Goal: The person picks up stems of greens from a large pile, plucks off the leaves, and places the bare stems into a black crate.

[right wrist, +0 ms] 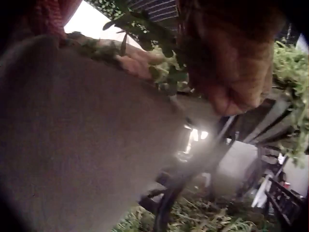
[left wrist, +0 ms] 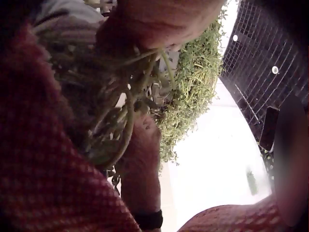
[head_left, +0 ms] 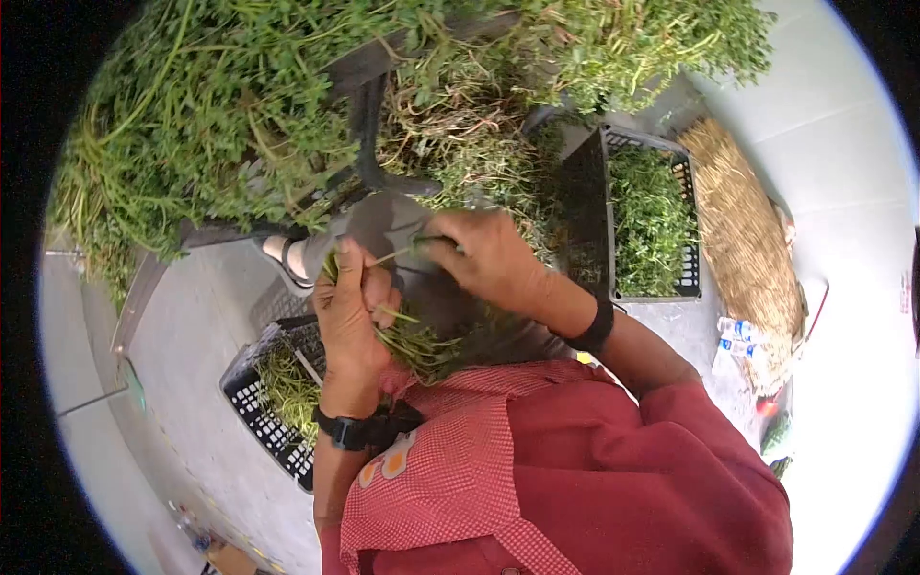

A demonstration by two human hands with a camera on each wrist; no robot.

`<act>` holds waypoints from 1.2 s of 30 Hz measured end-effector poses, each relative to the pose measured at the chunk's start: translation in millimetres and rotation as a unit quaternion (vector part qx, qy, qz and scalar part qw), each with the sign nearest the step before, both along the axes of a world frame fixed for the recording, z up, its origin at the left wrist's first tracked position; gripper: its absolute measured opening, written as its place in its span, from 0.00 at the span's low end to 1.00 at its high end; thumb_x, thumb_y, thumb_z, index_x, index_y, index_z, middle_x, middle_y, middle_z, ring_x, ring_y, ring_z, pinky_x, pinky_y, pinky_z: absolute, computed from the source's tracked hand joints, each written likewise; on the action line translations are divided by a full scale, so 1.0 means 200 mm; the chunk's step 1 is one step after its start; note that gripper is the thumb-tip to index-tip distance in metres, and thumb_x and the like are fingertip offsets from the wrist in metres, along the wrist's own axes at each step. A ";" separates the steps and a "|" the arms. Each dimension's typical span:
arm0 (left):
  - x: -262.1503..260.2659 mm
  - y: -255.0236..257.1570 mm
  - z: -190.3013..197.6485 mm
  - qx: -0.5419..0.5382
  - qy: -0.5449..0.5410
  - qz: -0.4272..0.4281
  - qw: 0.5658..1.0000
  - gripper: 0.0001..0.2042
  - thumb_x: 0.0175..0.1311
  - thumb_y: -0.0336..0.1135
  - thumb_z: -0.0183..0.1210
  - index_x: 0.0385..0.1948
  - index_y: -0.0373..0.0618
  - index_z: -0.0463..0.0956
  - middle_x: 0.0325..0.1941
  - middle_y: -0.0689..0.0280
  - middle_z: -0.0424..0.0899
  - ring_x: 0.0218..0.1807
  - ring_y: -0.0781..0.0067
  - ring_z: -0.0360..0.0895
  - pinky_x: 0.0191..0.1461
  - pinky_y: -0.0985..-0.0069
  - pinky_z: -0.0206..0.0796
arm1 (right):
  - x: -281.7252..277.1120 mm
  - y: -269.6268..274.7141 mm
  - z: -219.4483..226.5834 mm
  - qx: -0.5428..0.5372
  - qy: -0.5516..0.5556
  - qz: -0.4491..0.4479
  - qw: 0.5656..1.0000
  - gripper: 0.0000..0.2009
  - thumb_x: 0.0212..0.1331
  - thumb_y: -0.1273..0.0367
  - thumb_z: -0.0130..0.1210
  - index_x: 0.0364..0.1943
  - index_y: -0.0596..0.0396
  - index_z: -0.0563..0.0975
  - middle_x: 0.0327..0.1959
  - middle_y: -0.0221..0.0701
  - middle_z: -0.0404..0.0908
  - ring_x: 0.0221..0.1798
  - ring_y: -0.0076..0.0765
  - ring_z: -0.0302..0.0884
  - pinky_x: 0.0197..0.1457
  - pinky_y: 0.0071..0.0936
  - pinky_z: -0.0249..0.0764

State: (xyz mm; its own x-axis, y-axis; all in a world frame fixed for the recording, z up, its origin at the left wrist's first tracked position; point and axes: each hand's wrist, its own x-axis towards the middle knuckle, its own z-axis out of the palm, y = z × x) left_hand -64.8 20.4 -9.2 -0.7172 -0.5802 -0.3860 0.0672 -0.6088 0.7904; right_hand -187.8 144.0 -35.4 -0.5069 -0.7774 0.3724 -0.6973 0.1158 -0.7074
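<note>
In the head view my left hand [head_left: 347, 321] grips a bunch of leafy green stems [head_left: 422, 347], whose leaves hang toward the lap. Its thumb points up, with more stem ends [head_left: 332, 264] showing beside it. Just to the right, my right hand [head_left: 494, 254] has its fingers curled around one end of a thin green stem [head_left: 395, 255] that runs across to the left thumb. Leafy sprigs [right wrist: 169, 72] show beside the right hand in the right wrist view. Long bent stems [left wrist: 129, 128] hang below the left hand in the left wrist view.
A large heap of greens [head_left: 220, 115] lies on a raised table in front. A black crate [head_left: 692, 287] of greens stands at right beside a straw-coloured bundle [head_left: 743, 220]. Another black crate [head_left: 251, 407] with stems sits at lower left. More stems [head_left: 470, 125] lie beneath the table.
</note>
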 end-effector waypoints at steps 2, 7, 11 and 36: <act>0.00 -0.02 0.01 0.040 0.051 -0.009 0.998 0.14 0.64 0.46 0.52 0.24 0.46 0.70 0.11 0.76 0.59 0.12 0.86 0.51 0.13 0.86 0.43 | -0.11 0.08 0.00 0.040 0.015 -0.079 0.996 0.07 0.53 0.69 0.57 0.29 0.59 0.75 0.22 0.42 0.75 0.24 0.43 0.74 0.29 0.31 0.69; 0.03 -0.11 -0.06 0.173 0.146 -0.003 0.974 0.11 0.65 0.42 0.51 0.31 0.43 0.73 0.13 0.77 0.56 0.16 0.87 0.50 0.15 0.88 0.44 | -0.63 0.72 -0.24 0.124 0.233 -0.284 0.922 0.08 0.55 0.67 0.55 0.35 0.56 0.76 0.27 0.36 0.80 0.28 0.40 0.78 0.30 0.33 0.74; 0.05 -0.16 -0.11 0.222 0.189 -0.002 0.957 0.11 0.65 0.41 0.50 0.32 0.42 0.73 0.16 0.74 0.61 0.19 0.84 0.53 0.19 0.85 0.48 | -0.84 1.16 -0.23 0.329 0.145 -0.346 0.867 0.36 0.49 0.61 0.63 0.63 0.49 0.58 0.57 0.49 0.66 0.57 0.54 0.67 0.55 0.46 0.67; 0.03 -0.13 -0.12 0.261 0.224 -0.011 0.939 0.15 0.70 0.46 0.39 0.27 0.48 0.66 0.30 0.63 0.77 0.37 0.65 0.73 0.47 0.69 0.69 | 0.05 -0.15 0.15 0.032 0.017 0.030 0.999 0.09 0.44 0.73 0.59 0.29 0.56 0.71 0.27 0.40 0.76 0.28 0.50 0.76 0.29 0.38 0.72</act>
